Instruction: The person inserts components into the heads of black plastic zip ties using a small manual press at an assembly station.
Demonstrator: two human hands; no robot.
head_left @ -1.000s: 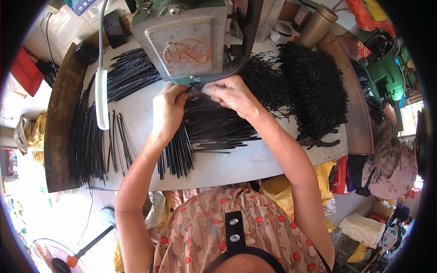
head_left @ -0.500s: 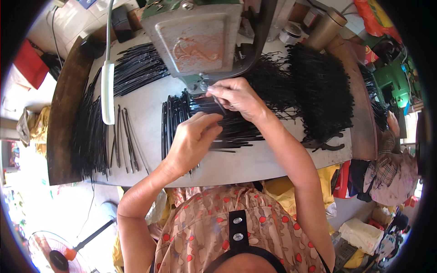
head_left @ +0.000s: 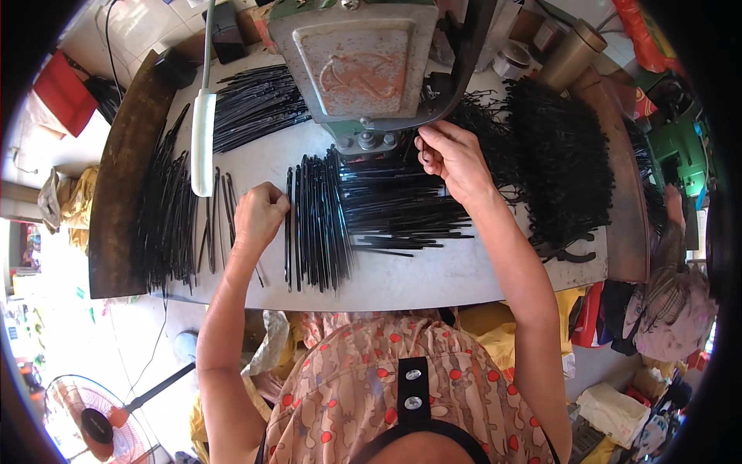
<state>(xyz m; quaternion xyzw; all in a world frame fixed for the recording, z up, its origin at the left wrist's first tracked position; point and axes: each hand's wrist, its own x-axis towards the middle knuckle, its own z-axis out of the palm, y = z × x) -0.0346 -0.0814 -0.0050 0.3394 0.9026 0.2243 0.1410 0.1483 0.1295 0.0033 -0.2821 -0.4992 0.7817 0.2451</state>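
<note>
My left hand [head_left: 261,214] is closed in a pinch over the table, between a few loose thin black rods [head_left: 209,228] and a row of dark rods [head_left: 317,220] lying lengthwise. What its fingertips hold, if anything, is hidden. My right hand [head_left: 456,161] has its thumb and fingers pressed together, just below the curved metal arm [head_left: 456,93] of a grey-green press [head_left: 363,73]. I cannot make out what it pinches. Below and left of that hand, more black rods [head_left: 406,205] lie crosswise in a pile.
Rods are heaped at the table's left [head_left: 166,220] and far left [head_left: 259,108]. A tangled black pile [head_left: 564,162] covers the right, with black-handled pliers [head_left: 576,254] before it. A white lamp tube [head_left: 202,147] hangs at left; a flask [head_left: 572,54] stands far right. Someone's hand [head_left: 674,203] shows at right.
My left hand has moved left from the crosswise pile to beside the loose rods. My right hand has moved right, away from the press's front, and the view has shifted slightly.
</note>
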